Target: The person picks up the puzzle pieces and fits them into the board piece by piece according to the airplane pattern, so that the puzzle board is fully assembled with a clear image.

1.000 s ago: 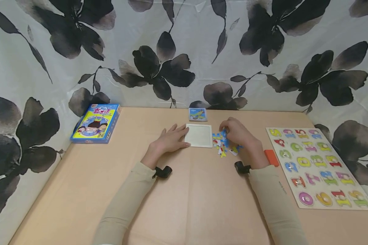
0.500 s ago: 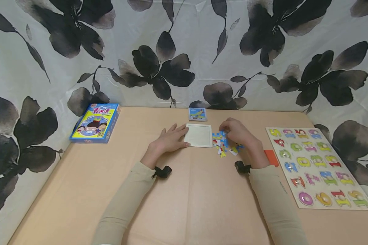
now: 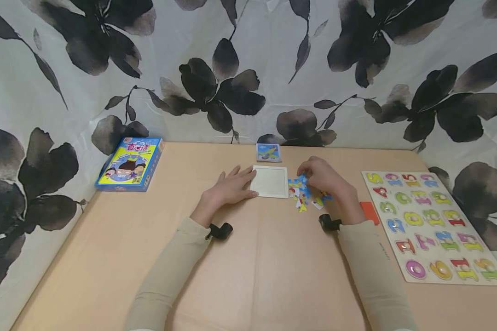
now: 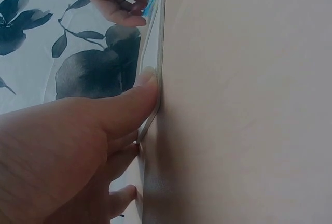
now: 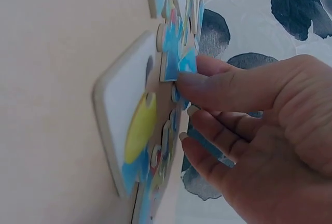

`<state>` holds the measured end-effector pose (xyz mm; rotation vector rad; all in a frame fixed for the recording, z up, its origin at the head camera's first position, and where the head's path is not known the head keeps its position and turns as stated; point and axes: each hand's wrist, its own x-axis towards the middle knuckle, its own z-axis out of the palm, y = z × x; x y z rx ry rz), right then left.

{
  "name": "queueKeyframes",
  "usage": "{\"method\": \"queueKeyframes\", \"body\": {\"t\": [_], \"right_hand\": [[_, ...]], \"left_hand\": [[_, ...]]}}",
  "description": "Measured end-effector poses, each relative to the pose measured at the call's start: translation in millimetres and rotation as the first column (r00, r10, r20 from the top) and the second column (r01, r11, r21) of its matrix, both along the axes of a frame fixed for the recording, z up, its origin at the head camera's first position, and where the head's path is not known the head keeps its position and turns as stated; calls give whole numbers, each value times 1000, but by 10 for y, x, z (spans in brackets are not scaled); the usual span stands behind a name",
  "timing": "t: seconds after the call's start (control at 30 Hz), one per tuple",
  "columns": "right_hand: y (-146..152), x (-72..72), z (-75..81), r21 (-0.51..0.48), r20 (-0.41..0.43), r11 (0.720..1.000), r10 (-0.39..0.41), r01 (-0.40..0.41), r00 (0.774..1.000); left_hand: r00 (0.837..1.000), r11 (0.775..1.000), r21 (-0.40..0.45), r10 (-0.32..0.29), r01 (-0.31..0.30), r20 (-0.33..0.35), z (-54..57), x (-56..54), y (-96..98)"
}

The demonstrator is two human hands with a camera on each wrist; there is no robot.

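Note:
My left hand (image 3: 229, 187) lies at the left side of a white puzzle tray (image 3: 270, 182), fingers stretched out. The left wrist view shows its thumb on the tray rim (image 4: 161, 42) at a corner, with the fingertips close to the edge. My right hand (image 3: 324, 177) is over a small heap of jigsaw pieces (image 3: 297, 189), mostly blue, right of the tray. In the right wrist view, thumb and forefinger pinch a blue jigsaw piece (image 5: 188, 62). A white piece with a yellow patch (image 5: 140, 130) lies before that hand, tilted in the view.
Behind the tray sits a small picture card (image 3: 268, 152). A blue and yellow box (image 3: 129, 164) stands at the back left. To the right lie a board of colourful shapes (image 3: 435, 225) and an orange-red flat thing (image 3: 369, 213), partly behind the right arm. Floral cloth (image 3: 232, 92) hangs behind.
The head view has shifted slightly. Both hands keep nearly the same place, the left at the tray and the right at the pieces.

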<state>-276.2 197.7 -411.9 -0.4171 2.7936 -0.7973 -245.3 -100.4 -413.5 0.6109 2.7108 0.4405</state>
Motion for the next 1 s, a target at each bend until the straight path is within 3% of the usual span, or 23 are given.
{"method": "queueKeyframes", "body": {"t": [0.47,0.8,1.0], "right_hand": [[-21,12,1,-14,17,1000,-1,1,1000],[23,-7,-6,18,40,998,-57,56,998],[23,25,16,4,107,993,-114,114,988]], "left_hand": [[1000,1000,4,-8,8,-7,-1,14,-12],[1000,1000,0,-4,4,-8,1,29,-1],[1000,1000,6,-3,3,-9,6,26,11]]}}
